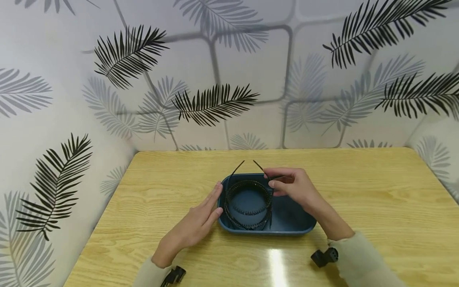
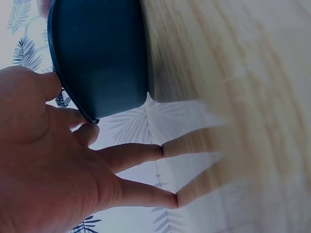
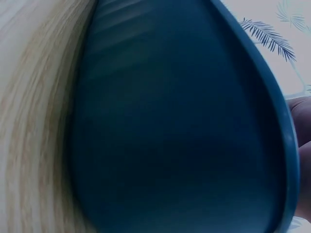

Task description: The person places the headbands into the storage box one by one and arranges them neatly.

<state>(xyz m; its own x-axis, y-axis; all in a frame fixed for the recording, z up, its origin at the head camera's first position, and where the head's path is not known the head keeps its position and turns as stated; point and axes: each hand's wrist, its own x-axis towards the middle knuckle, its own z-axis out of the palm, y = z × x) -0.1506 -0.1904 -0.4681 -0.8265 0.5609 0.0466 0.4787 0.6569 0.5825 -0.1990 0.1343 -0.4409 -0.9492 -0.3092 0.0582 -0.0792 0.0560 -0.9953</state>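
Note:
A dark blue oval tray [image 1: 292, 219] holds black toothed headbands [image 1: 248, 182] in its left half. My right hand [image 1: 295, 187] is over the tray's back right part. Its thumb and fingers pinch one side of a thin black headband [image 1: 236, 169], whose two ends point up above the back rim. Lower down, this band overlaps the others, so I cannot tell how many there are. My left hand [image 1: 199, 221] lies against the tray's left end with fingers stretched out. The left wrist view shows its thumb [image 2: 48, 86] at the rim and two fingers reaching the tabletop.
The tray stands on a light wooden table [image 1: 172, 187]. Behind the table rises a wall [image 1: 251, 71] with a leaf pattern. A black wrist device [image 1: 324, 257] sits by the right sleeve, another [image 1: 173, 276] by the left.

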